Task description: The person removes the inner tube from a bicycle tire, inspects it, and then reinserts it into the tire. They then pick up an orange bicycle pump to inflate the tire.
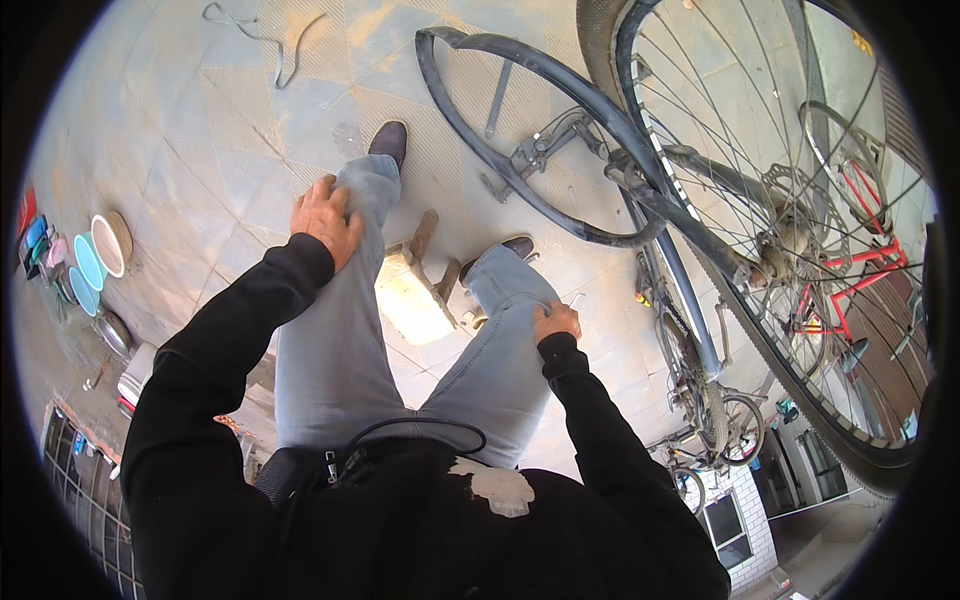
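My left hand (327,223) rests on the knee of my grey-blue jeans (337,360), fingers slightly spread and holding nothing. On the thigh near the other knee lies my right hand (557,322), its fingers partly hidden against the denim. Between my legs is a small wooden stool (409,296). To the right, a bicycle wheel with a knobbly tyre (795,405), spokes and a disc rotor (787,196) stands close by. A black inner tube (469,135) hangs in a loop from the wheel area towards the floor, across the bicycle's handlebar (570,131).
A thin strap (281,56) lies on the tiled floor at the upper left. Basins (111,244) and a metal bowl (112,334) stand at the far left. A red bicycle frame (862,281) and more bicycles (739,427) are at the right.
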Demonstrator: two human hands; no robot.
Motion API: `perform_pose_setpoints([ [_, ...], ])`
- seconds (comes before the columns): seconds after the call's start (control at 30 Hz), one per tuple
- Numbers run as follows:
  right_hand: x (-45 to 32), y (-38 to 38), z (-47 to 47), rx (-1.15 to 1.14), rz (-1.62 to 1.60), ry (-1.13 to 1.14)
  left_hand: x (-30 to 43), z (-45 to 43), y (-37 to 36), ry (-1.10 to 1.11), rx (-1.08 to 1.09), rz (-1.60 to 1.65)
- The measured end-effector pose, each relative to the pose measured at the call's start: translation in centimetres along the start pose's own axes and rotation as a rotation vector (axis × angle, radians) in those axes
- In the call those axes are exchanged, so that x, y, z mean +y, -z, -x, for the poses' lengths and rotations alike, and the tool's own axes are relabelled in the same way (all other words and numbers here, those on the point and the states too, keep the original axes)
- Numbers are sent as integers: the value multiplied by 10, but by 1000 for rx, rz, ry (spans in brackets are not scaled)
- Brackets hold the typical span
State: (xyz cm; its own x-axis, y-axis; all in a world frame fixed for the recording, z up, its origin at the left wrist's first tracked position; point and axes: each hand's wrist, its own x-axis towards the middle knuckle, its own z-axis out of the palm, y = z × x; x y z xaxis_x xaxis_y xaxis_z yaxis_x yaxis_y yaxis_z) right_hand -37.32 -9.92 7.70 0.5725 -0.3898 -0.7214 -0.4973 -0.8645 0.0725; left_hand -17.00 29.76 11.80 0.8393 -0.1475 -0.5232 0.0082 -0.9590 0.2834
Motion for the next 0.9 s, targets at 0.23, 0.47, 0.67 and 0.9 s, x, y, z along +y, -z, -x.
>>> perform_pose_setpoints([
  [0.23,-4,-21,114,108,-316,-36,22,15,6,138,-353,-192],
  [0.47,-12,-7,197,-45,-530,-346,18,34,36,62,-594,-296],
  [0.67,-8,-27,212,57,-867,-355,-8,54,44,-142,-621,-455],
  [0.9,49,-70,317,-18,-1111,-828,98,43,39,-503,-733,-503],
])
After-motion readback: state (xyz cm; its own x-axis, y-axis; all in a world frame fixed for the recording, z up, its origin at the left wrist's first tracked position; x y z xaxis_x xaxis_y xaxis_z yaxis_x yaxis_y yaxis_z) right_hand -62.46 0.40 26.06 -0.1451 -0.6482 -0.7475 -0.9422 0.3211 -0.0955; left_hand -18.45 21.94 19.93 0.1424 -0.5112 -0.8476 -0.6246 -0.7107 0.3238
